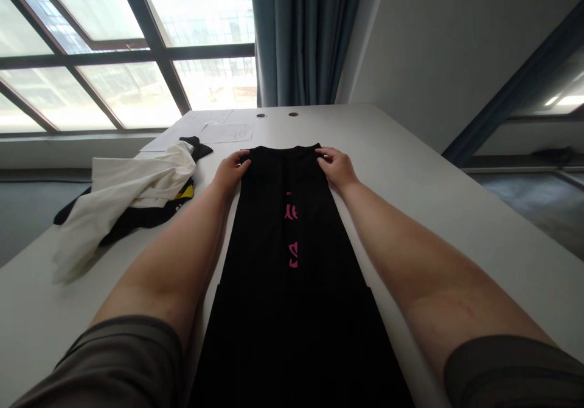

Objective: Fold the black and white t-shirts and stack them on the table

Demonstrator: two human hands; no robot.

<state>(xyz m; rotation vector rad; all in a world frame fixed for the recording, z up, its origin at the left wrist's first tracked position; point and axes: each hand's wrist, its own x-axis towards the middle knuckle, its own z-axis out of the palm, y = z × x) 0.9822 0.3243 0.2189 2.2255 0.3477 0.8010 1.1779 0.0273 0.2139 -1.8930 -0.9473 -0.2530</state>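
Note:
A long black garment (292, 286) with pink lettering lies folded lengthwise on the white table (433, 201), running away from me. My left hand (229, 170) pinches its far left corner, fingers curled on the fabric edge. At the far right corner, my right hand (336, 166) grips the cloth the same way. Both arms stretch out along the garment's sides.
A heap of white and black clothes with a yellow patch (132, 192) lies on the table's left side. Paper sheets (227, 131) rest at the far end near two cable holes. Windows and a curtain stand beyond the table.

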